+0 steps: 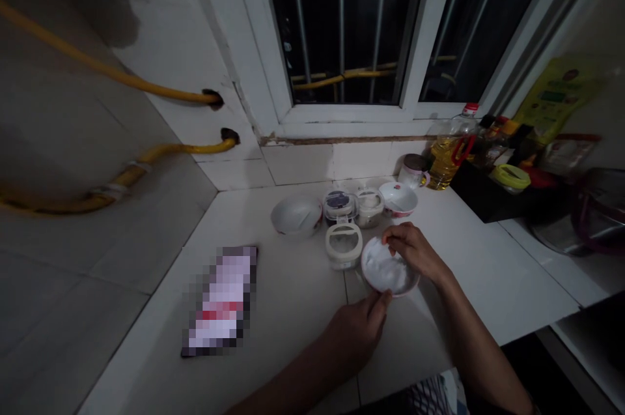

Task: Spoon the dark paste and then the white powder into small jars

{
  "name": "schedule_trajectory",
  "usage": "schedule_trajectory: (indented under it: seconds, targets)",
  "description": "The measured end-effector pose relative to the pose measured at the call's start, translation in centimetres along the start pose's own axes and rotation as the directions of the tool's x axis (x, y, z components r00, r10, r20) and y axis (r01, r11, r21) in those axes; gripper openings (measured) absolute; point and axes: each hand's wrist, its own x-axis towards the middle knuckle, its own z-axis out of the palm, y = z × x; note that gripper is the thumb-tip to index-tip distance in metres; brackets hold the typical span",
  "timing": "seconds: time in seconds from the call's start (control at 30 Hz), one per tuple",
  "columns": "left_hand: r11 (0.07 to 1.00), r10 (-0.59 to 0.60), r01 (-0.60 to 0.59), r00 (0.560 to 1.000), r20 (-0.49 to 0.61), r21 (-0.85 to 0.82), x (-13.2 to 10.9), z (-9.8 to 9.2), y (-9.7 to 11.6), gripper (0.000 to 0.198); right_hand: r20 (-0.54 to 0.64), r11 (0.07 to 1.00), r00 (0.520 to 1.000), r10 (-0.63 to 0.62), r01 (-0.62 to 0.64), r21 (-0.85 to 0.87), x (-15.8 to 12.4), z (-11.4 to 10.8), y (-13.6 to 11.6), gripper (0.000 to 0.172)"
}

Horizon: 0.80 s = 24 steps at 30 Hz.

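A small bowl [385, 271] with a thin reddish rim and white contents stands on the white counter, right of centre. My left hand [360, 327] grips its near edge, thumb against the rim. Over the bowl's far right side is my right hand [409, 247], its fingers pinched together and pointing down into the bowl; what they hold, if anything, is hidden. Just left of the bowl sits a clear-lidded jar [344, 244]. Behind it are a dark-topped jar [340, 203] and another small jar [370, 205].
A larger bowl [296, 215] and a flower-marked bowl [399, 199] stand farther back. A blurred-out flat object [222, 301] lies at left. An oil bottle [446, 154], a lidded mug [413, 171] and a black box [481, 192] with condiments line the back right.
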Motion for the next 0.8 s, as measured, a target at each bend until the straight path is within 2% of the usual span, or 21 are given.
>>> schedule_trajectory:
  seconds: [0.27,0.53,0.67,0.8]
  targets:
    - [1.0,0.002,-0.002,1.0,0.009,-0.011,-0.1,0.1,0.0,0.035,0.102,0.98,0.995,-0.005,-0.015,0.198,-0.1,-0.8,-0.3,0.019]
    - [1.0,0.012,-0.012,0.999,-0.031,0.009,0.1,-0.3,0.0,0.033,0.059,0.884,0.988,0.144,-0.156,0.441,-0.1,-1.9,0.2,0.014]
    - [1.0,0.013,-0.013,1.0,-0.026,0.005,0.2,-0.4,0.1,0.034,0.025,0.882,0.981,0.194,-0.186,0.433,-0.1,-2.2,0.8,0.014]
    - [1.0,0.019,-0.018,0.999,-0.031,0.013,0.1,-0.1,0.0,0.033,0.049,0.923,0.991,0.123,-0.133,0.361,-0.1,-1.6,0.7,0.014]
